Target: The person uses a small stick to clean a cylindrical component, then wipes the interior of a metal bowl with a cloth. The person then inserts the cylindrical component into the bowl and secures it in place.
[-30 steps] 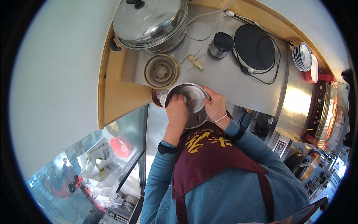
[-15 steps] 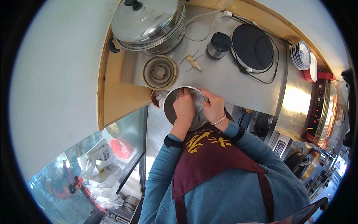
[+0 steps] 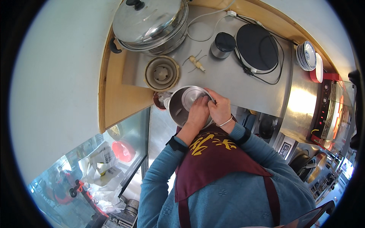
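A round steel pot [image 3: 178,99] is held tilted in front of my apron, its mouth facing up toward me. My right hand [image 3: 219,108] grips its right side, with the thumb over the rim. Inside the mouth, my left hand [image 3: 198,113] reaches to the right part of the inner wall, close to the right hand. Its fingers are bent together, and their tips are partly hidden, so anything in them cannot be made out. Past the rim lie a ringed beige bowl-like part [image 3: 161,73] and a small pale piece with thin metal prongs [image 3: 197,64].
A large lidded steamer pot [image 3: 150,26] stands at the far left. Beyond my hands are a black-lidded canister [image 3: 223,45] and a black round hotplate [image 3: 257,47] with its cord. Stacked bowls [image 3: 306,56] sit at the right. A wooden panel [image 3: 127,102] borders the left.
My left hand has shifted right inside the pot, from its middle to its right wall, uncovering the round bottom. The right hand keeps its grip and has moved slightly.
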Available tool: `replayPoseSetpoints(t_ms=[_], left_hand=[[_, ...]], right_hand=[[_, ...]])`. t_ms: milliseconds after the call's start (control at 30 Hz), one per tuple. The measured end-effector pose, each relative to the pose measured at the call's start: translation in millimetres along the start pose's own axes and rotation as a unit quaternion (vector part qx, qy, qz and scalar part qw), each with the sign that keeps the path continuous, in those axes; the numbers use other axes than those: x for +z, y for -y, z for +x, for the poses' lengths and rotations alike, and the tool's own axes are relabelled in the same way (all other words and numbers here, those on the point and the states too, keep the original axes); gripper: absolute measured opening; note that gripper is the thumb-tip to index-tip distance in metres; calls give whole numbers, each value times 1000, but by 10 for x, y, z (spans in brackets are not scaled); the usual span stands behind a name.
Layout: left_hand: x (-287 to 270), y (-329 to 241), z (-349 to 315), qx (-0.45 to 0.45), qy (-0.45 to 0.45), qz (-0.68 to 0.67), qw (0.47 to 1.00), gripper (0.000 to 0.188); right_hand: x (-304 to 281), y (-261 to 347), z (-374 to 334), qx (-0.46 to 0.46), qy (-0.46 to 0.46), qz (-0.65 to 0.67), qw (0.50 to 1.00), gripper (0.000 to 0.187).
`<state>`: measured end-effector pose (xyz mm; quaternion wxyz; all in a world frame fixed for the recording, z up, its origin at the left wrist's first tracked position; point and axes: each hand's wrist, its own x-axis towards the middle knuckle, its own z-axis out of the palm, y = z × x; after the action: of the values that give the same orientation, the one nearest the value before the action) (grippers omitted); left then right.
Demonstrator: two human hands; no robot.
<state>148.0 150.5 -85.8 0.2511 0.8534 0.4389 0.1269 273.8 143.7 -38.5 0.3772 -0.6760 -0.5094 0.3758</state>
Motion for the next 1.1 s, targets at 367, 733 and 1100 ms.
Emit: replayPoseSetpoints(t_ms=[367,733,1100], left_hand=[[-43,319,196,-272,-76,64,957,15],[57,34,-87,-352,18,-151,924,16],[53,-160,23,-172,99,-154,968,16]], right_hand=[[15,45,21,12,2,5,1000,46],[2,4,56,-3,-51,37,998,47],[-110,-139,-62,38,-66,38,996,49]])
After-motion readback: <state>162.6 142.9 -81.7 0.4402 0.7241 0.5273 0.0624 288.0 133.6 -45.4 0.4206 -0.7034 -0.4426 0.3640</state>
